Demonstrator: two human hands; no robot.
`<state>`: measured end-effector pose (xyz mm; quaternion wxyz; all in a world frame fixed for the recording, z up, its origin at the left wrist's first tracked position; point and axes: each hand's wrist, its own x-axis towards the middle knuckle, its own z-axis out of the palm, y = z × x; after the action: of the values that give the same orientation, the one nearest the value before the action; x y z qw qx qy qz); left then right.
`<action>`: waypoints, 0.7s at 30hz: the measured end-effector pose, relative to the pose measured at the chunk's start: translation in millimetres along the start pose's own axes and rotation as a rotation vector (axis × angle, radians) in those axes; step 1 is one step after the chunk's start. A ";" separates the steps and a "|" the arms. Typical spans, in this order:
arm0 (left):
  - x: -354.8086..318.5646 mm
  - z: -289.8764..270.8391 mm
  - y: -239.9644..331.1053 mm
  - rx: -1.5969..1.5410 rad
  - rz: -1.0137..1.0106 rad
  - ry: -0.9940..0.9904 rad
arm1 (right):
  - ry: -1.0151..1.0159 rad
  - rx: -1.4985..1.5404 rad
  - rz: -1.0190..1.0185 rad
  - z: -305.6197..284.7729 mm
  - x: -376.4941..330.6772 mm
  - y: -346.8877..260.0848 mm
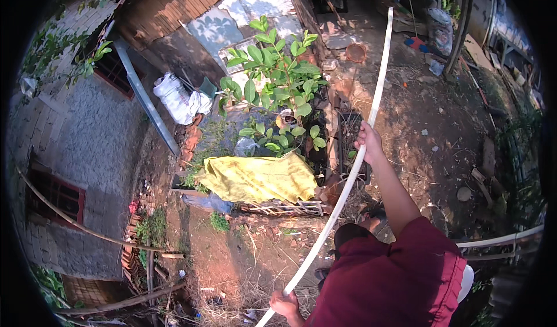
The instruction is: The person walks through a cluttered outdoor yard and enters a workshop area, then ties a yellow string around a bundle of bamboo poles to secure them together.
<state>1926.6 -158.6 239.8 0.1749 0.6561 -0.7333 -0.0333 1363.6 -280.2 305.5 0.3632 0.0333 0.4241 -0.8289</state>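
A long, slender white pole (pixel 335 212) runs slantwise from the lower edge up to the far right, curving in the fisheye picture. My right hand (pixel 368 143) is closed around it at about the middle, with the arm stretched forward. Lower down, by the picture's bottom edge, my left hand (pixel 284 304) grips the same pole near the end that leaves the view. The pole's far tip rises over the dirt yard. Left of the pole, a yellow cloth (pixel 258 178) lies draped over a low planting bed edged with sticks and wood.
A leafy green shrub (pixel 284 80) grows behind the cloth. White sacks (pixel 177 100) lean near a grey house wall (pixel 96 135) on the left. A blue-grey post (pixel 145 98) slants beside them. A filled sack (pixel 439 28) stands far right; straw and debris litter the dirt ground (pixel 420 153).
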 end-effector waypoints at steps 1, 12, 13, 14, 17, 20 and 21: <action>7.4 -3.6 -37.3 0.019 0.121 0.001 | 0.127 0.019 0.020 -31.0 -18.2 14.9; 223.2 -24.9 -174.0 -0.240 -0.103 -0.711 | 1.059 0.314 -0.004 -287.3 -230.6 229.8; 219.0 -74.6 -111.2 0.086 0.738 -0.478 | 1.173 0.316 -0.040 -314.3 -256.8 244.5; 230.2 -61.7 -110.6 0.031 0.853 -0.319 | 1.238 0.318 -0.062 -318.0 -263.4 257.9; 267.3 -28.3 -94.1 -0.101 1.164 0.075 | 1.330 0.381 -0.112 -330.7 -280.1 297.1; 295.3 -40.0 -76.4 -0.080 1.321 0.048 | 1.345 0.384 -0.171 -343.5 -304.2 344.6; 301.8 -48.2 -72.2 -0.076 1.316 0.075 | 1.369 0.381 -0.168 -332.3 -302.1 351.6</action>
<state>1986.2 -453.7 329.0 0.2075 0.0648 -0.9730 0.0776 1722.9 2.6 -35.4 -0.0615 0.5761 0.4059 -0.7068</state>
